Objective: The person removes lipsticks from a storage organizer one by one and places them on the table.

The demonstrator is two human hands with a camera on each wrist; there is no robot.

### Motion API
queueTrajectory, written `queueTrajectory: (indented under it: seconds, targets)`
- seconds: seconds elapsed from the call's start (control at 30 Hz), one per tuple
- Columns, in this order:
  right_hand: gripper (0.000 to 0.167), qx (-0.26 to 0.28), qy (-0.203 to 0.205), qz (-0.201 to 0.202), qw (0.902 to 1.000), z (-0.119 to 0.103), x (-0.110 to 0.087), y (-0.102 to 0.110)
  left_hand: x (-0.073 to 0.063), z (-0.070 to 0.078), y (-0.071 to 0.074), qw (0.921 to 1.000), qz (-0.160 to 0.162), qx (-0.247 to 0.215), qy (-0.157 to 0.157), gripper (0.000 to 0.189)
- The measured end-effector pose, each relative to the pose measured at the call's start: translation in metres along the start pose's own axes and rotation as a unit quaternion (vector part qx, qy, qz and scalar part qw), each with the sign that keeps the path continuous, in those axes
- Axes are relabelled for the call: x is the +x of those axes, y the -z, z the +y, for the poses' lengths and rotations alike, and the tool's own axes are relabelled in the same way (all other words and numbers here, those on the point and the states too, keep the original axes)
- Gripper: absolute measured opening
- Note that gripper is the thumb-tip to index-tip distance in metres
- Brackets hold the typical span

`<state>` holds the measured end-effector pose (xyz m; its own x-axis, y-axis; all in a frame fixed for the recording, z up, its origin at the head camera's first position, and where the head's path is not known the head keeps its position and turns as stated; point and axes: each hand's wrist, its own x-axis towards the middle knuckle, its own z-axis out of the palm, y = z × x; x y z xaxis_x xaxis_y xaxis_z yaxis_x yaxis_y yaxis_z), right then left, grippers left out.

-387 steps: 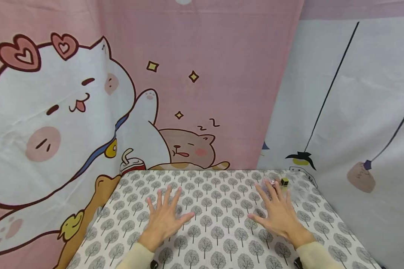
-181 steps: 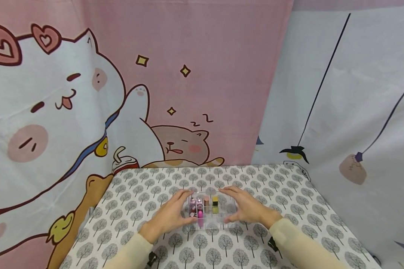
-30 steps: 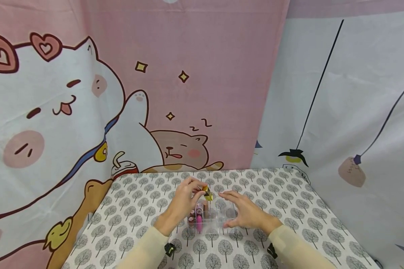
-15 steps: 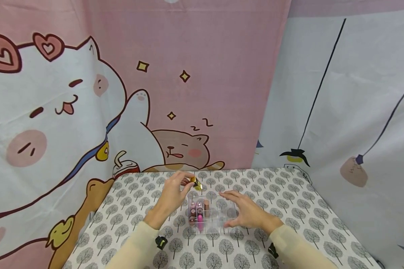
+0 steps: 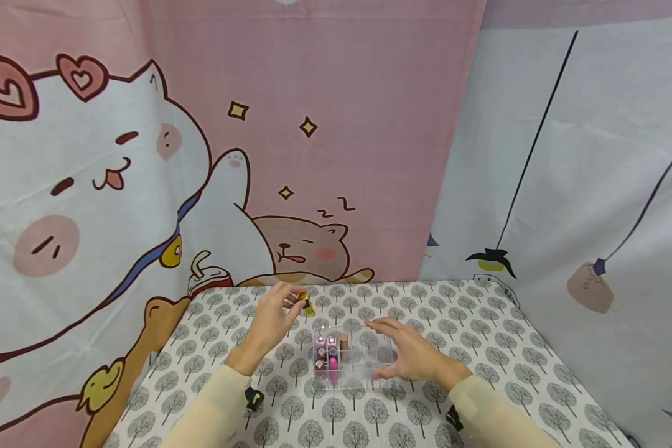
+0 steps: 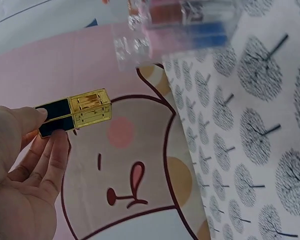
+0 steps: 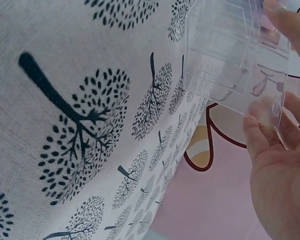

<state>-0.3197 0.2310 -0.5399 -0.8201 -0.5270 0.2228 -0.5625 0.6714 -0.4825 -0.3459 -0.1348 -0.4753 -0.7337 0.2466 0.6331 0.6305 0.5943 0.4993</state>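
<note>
My left hand [image 5: 270, 318] pinches a black-and-gold lipstick tube [image 5: 308, 306] between thumb and fingertips, up and to the left of a clear cosmetics organizer [image 5: 363, 376]. Seen from the left wrist, the lipstick's black end lies in the fingers and its clear, gold-tinted end [image 6: 92, 108] points away. My right hand [image 5: 417, 353] grips the organizer's right end, thumb at the front edge and fingers at the back. In the organizer's left part stand a bright pink tube [image 5: 333, 371], a rose-gold tube [image 5: 344, 341] and several small dark and pinkish cosmetics.
A white cloth with grey trees [image 5: 425, 404] covers the table. Behind it hangs a pink curtain with cartoon animals [image 5: 369, 155], and a pale curtain [image 5: 537, 186] hangs along the right side.
The organizer came from the back right to the middle. The lipstick stood in it earlier; over the last second my left hand has carried it leftward. My right hand has stayed put.
</note>
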Motion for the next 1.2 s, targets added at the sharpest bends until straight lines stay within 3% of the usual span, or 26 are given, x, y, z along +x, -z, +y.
queueTrajectory:
  seconds: [0.47,0.73,0.93,1.03,1.2]
  targets:
    - [0.116,-0.014,0.005,0.003,0.9999,-0.002,-0.001,0.0,-0.013,-0.03,0.006,0.9991,-0.014,0.029,0.028,0.026]
    - [0.116,-0.022,0.003,0.014,0.9997,-0.004,-0.003,0.0,-0.022,-0.045,0.004,0.9962,-0.047,0.038,0.062,0.026]
    - [0.115,-0.027,0.0,0.012,0.9995,-0.005,-0.004,0.001,-0.03,-0.051,-0.003,0.991,-0.09,0.049,0.086,0.026]
    - [0.115,-0.025,-0.002,0.012,0.9996,-0.005,-0.004,0.001,-0.035,-0.051,-0.007,0.9896,-0.106,0.045,0.086,0.024]
    - [0.115,-0.021,-0.003,0.012,0.9997,-0.006,-0.005,0.002,-0.043,-0.05,-0.01,0.9915,-0.111,0.042,0.054,0.023]
